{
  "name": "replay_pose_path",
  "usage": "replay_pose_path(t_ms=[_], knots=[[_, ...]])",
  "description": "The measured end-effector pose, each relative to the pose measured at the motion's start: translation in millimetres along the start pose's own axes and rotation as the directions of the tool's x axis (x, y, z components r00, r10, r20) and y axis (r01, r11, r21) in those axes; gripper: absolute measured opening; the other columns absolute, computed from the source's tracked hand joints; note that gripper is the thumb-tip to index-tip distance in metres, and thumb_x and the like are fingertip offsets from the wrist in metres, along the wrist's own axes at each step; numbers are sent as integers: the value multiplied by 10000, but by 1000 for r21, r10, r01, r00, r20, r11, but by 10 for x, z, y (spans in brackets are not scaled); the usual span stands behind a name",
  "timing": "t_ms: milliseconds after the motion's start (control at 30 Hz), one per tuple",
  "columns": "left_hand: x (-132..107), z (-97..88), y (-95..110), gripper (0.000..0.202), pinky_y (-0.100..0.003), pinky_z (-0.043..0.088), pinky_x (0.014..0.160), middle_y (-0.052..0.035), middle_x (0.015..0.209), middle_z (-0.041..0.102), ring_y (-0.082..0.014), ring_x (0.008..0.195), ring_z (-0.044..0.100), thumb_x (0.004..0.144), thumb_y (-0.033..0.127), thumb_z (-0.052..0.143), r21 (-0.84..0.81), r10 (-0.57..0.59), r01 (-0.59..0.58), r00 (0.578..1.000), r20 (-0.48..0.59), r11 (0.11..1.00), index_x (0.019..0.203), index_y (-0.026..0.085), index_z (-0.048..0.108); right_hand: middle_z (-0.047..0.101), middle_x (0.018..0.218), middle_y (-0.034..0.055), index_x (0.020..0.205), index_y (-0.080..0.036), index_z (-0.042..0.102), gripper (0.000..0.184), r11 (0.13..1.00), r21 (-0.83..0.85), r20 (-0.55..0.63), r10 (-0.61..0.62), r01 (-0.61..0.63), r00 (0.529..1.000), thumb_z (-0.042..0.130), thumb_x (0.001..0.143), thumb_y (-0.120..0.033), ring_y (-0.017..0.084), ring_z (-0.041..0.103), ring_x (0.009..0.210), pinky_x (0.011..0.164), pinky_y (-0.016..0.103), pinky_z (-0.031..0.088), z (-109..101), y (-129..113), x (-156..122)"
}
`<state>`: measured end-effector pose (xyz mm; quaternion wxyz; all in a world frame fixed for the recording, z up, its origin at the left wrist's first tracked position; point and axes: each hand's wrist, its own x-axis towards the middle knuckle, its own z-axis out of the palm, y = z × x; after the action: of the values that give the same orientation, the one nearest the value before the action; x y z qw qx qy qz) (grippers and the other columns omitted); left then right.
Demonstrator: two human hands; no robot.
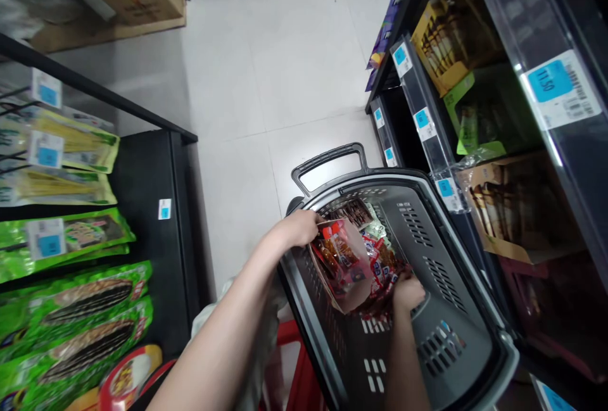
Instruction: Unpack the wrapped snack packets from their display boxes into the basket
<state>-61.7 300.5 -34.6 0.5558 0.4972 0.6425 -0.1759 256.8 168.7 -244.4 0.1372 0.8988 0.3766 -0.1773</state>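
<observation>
A grey plastic shopping basket (456, 252) stands below me in a shop aisle. Inside it a cardboard box of red snack packets (344, 265) is tilted up on its side. My left hand (299, 227) is closed on the box's upper edge. Lower in the basket, my right hand (407, 290) rests with curled fingers on the red packets beside the box. More packets (361, 211), dark and green ones, lie at the far end of the basket.
Black shelves (475, 145) with blue price tags and brown snack boxes run along the right. Green and yellow hanging packets (71, 309) fill the left rack. The basket's handle (327, 161) points away over pale floor tiles (285, 69). A red frame (294, 366) sits under the basket.
</observation>
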Motion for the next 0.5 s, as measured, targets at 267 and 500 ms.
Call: replay_pose_path(t_ms=[267,500], knots=[[-18,1,19,558,-273,456,699,-134,972,715,-212,798,630,667,46,427,48,41,-39,999,-35,998,1167,170,643,665,941,169,1034,-88,577,345,899,402,-387,-3,171,922,427,891,-364,232,645,831,742,324,499,-748,-171,-866],[10,15,-6,556,-271,448,726,-120,993,714,-209,832,629,671,50,426,58,75,-72,996,-56,996,1160,193,649,690,930,70,994,-182,629,178,471,335,-523,-628,816,576,490,891,-224,166,653,852,747,261,509,-1762,-845,-1491]])
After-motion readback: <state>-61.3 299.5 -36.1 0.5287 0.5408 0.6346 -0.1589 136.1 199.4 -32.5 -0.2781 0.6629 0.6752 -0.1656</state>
